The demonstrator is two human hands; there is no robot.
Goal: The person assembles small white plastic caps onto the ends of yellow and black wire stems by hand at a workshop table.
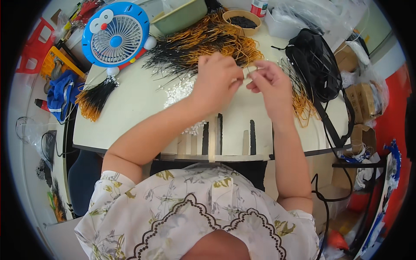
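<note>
My left hand (pixel 216 80) is closed in a pinch over the middle of the table, just beside a heap of small white plastic connectors (pixel 177 93). Its fingertips hide whatever they hold. Close by on the right, my right hand (pixel 274 82) pinches what looks like a thin wire between thumb and forefinger, its tips pointing at the left hand. Behind both hands spreads a large pile of black and orange wires (pixel 203 39). More such wires (pixel 303 102) lie right of my right hand. At the left sits a wire bundle (pixel 97 99) with white ends.
A blue-and-white fan (pixel 115 41) stands at the back left, beside a green basin (pixel 180 17). Behind the wires is a round tub (pixel 241 22) of dark bits. A black bag (pixel 314 65) lies at right, its strap hanging over the edge. Dark and tan strips (pixel 252 138) mark the front edge.
</note>
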